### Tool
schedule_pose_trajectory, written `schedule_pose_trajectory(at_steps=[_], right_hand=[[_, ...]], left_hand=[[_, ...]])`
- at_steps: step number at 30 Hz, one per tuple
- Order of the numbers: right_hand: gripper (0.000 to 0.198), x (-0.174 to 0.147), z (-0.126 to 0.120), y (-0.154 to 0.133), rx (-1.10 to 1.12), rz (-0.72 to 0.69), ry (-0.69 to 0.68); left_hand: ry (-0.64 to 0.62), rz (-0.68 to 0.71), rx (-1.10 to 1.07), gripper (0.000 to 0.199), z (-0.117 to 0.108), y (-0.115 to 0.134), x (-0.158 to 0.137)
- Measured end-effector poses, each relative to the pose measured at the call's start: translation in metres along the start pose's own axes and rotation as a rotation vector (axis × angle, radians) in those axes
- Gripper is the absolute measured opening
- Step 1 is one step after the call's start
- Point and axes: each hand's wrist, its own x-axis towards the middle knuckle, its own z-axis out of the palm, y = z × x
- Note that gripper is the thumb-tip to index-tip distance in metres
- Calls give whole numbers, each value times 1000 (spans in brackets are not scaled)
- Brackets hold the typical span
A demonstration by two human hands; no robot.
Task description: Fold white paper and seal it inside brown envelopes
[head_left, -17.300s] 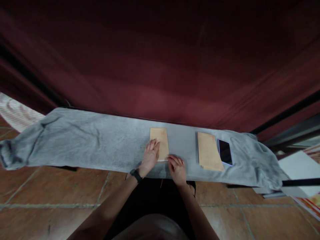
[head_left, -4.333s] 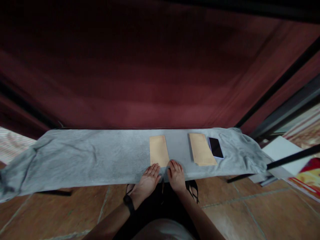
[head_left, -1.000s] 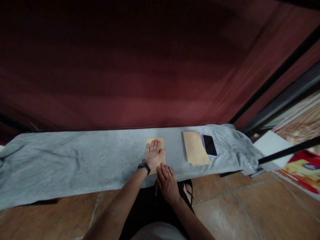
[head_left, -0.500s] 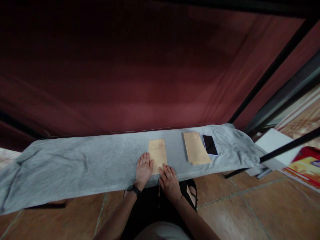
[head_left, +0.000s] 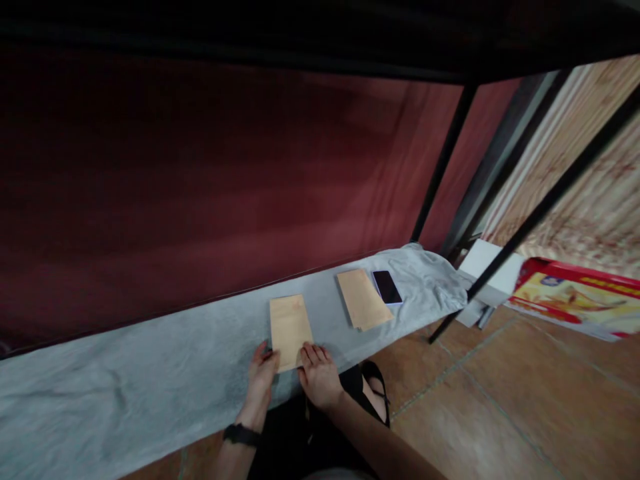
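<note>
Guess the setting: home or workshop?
Probably a home room: terracotta tiled floor, dark red curtain, grey cloth-covered bench where both hands touch a tan paper envelope; black smartphone nearby.

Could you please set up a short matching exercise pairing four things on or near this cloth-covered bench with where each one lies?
Things:
1. single envelope
2. envelope stack
3. phone
4. red box

Places:
A. on the floor, right of the bench
B. under the fingertips of the left hand and right hand
C. on the grey cloth, between the single envelope and the phone
D. next to the stack, on its right side

Pairs: 1-B, 2-C, 3-D, 4-A
</note>
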Motion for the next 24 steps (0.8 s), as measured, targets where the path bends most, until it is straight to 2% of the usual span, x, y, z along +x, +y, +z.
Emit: schedule_pose_trajectory(at_steps=[4, 6, 9, 10, 12, 14, 17, 20, 24], right_hand=[[40, 9, -11, 3, -36, 27, 27], [37, 14, -19, 9, 84, 109, 64], [20, 24, -30, 26, 682, 440, 216], [21, 28, -33, 34, 887, 551, 276], [31, 34, -39, 52, 1112, 679, 362], [37, 38, -45, 72, 1165, 723, 419], [39, 38, -53, 99, 1352, 829, 545], [40, 34, -57, 113, 1574, 941, 652], [35, 26, -57, 116, 1685, 958, 601]], left_hand=[[-90, 30, -100, 63, 6, 25, -12], [-175, 67, -131, 68, 14, 40, -21], [-306, 145, -111, 68, 26, 54, -29], [-332, 167, -79, 68, 29, 54, -29], [-357, 195, 6, 66, 34, 48, -26], [-355, 205, 75, 64, 36, 35, -20], [-323, 214, 117, 59, 36, 10, -10], [-330, 215, 147, 54, 33, -9, -4], [-341, 251, 231, 51, 26, -20, 0]])
